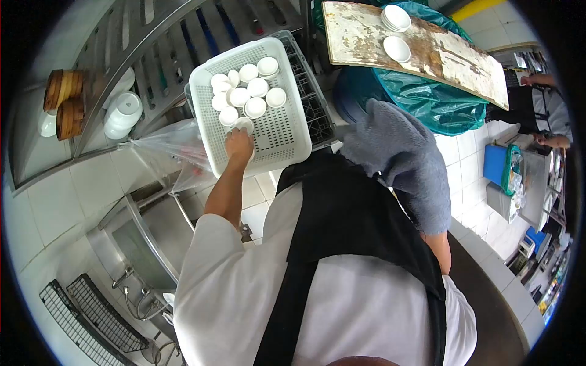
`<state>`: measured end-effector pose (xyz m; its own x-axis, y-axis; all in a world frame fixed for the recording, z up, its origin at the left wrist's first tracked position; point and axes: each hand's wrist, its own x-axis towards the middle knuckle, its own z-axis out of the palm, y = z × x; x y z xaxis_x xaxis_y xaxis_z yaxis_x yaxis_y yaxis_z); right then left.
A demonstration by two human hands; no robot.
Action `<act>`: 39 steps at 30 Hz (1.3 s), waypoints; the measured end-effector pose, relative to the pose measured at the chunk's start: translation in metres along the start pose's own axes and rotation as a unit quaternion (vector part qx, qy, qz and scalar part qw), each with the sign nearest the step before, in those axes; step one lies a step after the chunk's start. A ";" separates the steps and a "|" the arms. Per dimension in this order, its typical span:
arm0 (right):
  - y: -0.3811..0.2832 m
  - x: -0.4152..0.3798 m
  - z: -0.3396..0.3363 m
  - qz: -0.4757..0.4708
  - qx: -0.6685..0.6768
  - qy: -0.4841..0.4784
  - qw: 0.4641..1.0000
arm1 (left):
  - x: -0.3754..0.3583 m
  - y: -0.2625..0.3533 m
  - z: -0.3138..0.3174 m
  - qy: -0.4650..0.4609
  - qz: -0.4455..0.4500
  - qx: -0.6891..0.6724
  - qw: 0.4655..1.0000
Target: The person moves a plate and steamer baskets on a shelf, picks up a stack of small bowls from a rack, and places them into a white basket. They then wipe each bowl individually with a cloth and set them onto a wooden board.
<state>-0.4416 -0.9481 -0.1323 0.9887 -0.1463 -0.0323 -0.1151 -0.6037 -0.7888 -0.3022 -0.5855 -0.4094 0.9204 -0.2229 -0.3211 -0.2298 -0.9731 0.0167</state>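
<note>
My left hand (239, 145) reaches into a white perforated plastic basket (299, 131), its fingers closed on a small white bowl (244, 125) near the basket's left side. Several more small white bowls (238, 96) lie grouped in the far half of the basket. A grey towel (397, 146) hangs over my right arm and covers the right hand, so those fingers are hidden. Only part of my right forearm (438, 251) shows below the cloth.
Under the basket is a black dish rack (308, 91). A worn board (433, 58) with white bowls (397, 49) lies across a bin lined with a green bag (421, 104). Stacked white bowls (125, 113) stand on the left metal shelf. Another person (540, 110) is at far right.
</note>
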 end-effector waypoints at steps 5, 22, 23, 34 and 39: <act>-0.011 0.010 0.000 -0.067 -0.230 -0.084 0.967 | 0.030 0.003 0.025 -0.027 0.030 0.060 0.997; -0.037 0.047 0.029 -0.201 -0.410 0.161 0.875 | -0.059 0.141 -0.185 -0.079 0.061 -0.739 0.667; -0.042 0.049 0.026 -0.196 -0.412 0.164 0.875 | -0.070 0.156 -0.196 -0.065 0.134 -0.737 0.660; -0.037 0.066 0.025 -0.076 -0.271 0.176 0.943 | -0.084 0.192 -0.219 0.094 0.353 -0.511 0.778; -0.043 0.059 0.042 -0.102 -0.469 0.145 0.865 | -0.073 0.193 -0.221 -0.079 0.211 -0.753 0.618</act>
<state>-0.3741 -0.8977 -0.1264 0.9479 -0.0699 0.3109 -0.1025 -0.9907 0.0898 -0.3440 -0.7697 -0.1730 0.8090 -0.5831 -0.0749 0.2267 0.1920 0.9549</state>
